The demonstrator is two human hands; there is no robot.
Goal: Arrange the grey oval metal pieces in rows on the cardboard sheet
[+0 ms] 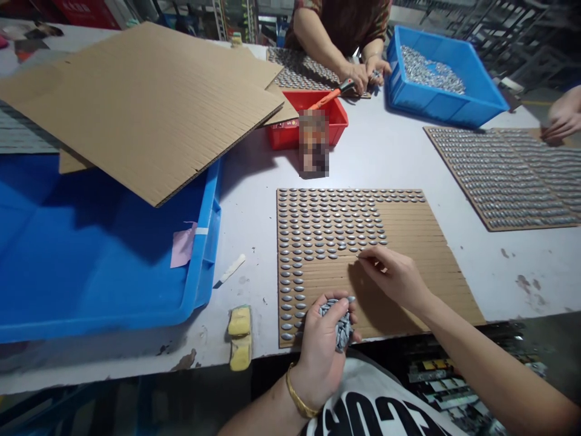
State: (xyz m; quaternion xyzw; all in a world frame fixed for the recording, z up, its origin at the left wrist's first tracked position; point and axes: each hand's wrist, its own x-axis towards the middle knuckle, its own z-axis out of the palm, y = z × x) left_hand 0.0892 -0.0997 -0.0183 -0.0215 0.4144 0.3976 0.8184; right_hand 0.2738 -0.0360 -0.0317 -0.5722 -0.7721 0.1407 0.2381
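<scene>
Big corrugated cardboard sheets (149,103), upper left, overhang the blue plastic tray (91,254) and crowd the red bin (284,140) at upper centre. Orange-and-black-handled tool (327,100) lies across that bin; object in front is pixelated, unreadable. Blue bin (431,109), upper right, holds loose shiny pieces. Filled board (512,228) at right edge, a co-worker's hand (564,118) on its far side; another person's hands (358,75) work at top centre.

Main board (422,242), lower centre on the white, stained worktop (245,242): ribbed brown cardboard, smooth grey spindle-shaped pieces (344,330) in rows on its upper and left parts, rest bare. Left hand (320,333), bottom centre: fingers curled round a heap of these. Right hand (393,275): thumb and forefinger tips pressed together at a row's end; can't tell if a piece sits between.

Yellow blocks (239,321), lower left of centre, by a pink slip (182,248) on the tray.

Red box (86,13), top left: white characters, too small. Shirt (376,393): big black letters, partly cut off.
</scene>
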